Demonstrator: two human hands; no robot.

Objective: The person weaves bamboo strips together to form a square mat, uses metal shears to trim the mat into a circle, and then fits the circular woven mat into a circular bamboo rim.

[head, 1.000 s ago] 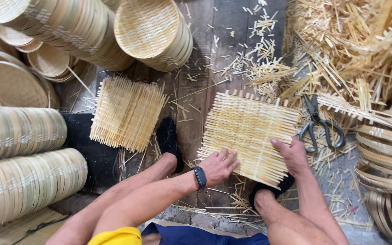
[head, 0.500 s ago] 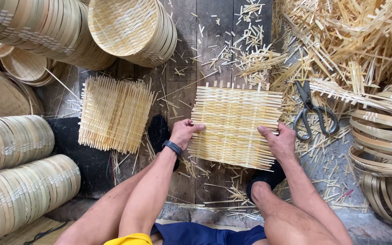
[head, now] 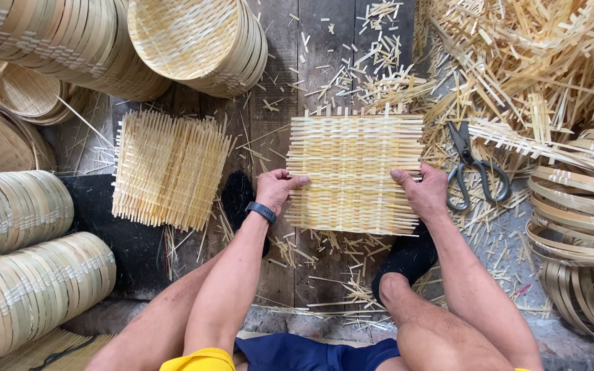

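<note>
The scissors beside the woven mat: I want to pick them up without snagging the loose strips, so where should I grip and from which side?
Take the scissors by the two loop handles, which lie toward the person; the blades point away toward the bamboo strip pile. Coming in from the near side with the right hand, which rests on the woven mat just beside them, is probably easiest.

Floor: dark weathered wooden planks [head: 324,41], strewn with short pale bamboo offcuts. Right edge: grey, possibly concrete, surface [head: 517,254]. Lower left: black mat [head: 104,220]. Light: even and soft, probably daylight. No walls or windows in view.
</note>
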